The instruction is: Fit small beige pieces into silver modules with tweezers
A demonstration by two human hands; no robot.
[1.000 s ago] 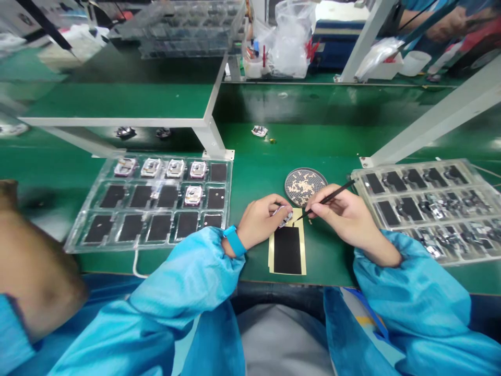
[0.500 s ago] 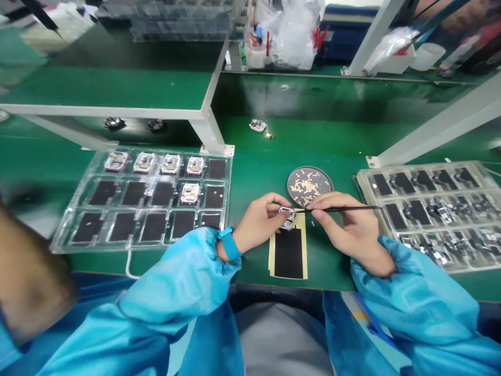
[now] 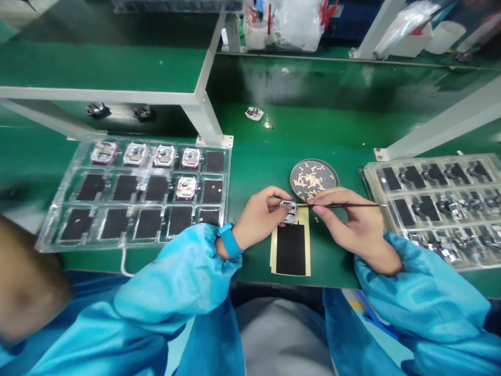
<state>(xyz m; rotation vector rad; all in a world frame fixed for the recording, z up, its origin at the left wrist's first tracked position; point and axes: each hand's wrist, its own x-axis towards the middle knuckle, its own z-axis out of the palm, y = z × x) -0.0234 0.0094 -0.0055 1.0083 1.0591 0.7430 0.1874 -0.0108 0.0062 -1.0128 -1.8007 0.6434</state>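
Note:
My left hand (image 3: 263, 215) is closed on a small silver watch case (image 3: 288, 213), its thumb across the near side. Between the fingers and thumb of my right hand (image 3: 346, 222) is a pair of thin dark tweezers (image 3: 352, 205), lying nearly level. Their tip reaches the right side of the case; whether a part is in the tip is too small to tell. Below the case lies a black pad (image 3: 290, 250) on a yellow sheet (image 3: 307, 263). Just behind my hands stands a round grey dish (image 3: 332, 175) with many tiny pale pieces in it.
To the left, a clear tray (image 3: 50, 230) holds several watch cases in its compartments. Another tray (image 3: 381, 219), at the right, contains metal parts. A white shelf leg (image 3: 207, 122) rises behind the left tray. Another person's blurred arm (image 3: 31, 282) is at the left edge.
The camera view has shifted a little. Both hands keep their grips, with the tweezers still at the right side of the watch case.

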